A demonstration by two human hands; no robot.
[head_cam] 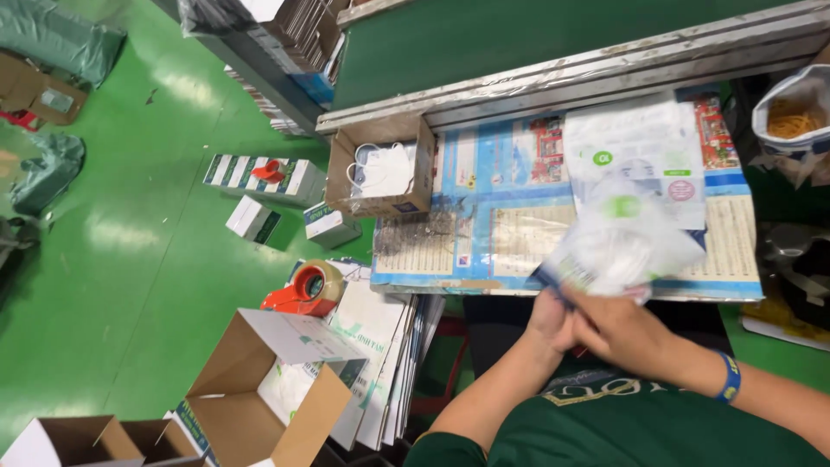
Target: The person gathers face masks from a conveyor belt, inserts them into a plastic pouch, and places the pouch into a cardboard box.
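Both hands meet low centre-right of the frame, just below the near edge of the table (432, 281). The right hand (627, 333) is closed around the lower end of a clear plastic bag (627, 246) with white contents; the bag sticks up and away over the table, blurred, so it is likely being handled fast. The left hand (549, 316) is pressed against the right, fingers curled at the bag's bottom corner; whether it truly pinches the bag I cannot tell, since the right hand covers part of it. A blue wristband (731, 378) sits on the right wrist.

The table is covered with printed paper sheets, probably as a work surface. More flat bags (644, 151) lie stacked upper right of centre, within easy reach. A small cardboard box (385, 169) with white corded items sits at the table's left edge. A bag of rubber bands (791, 117) is at the far right.

On the green floor (130, 259), lower left, an open carton (259, 402) stands ready beside flat cardboard sheets, with an orange tape dispenser (307, 290) on top of that pile.
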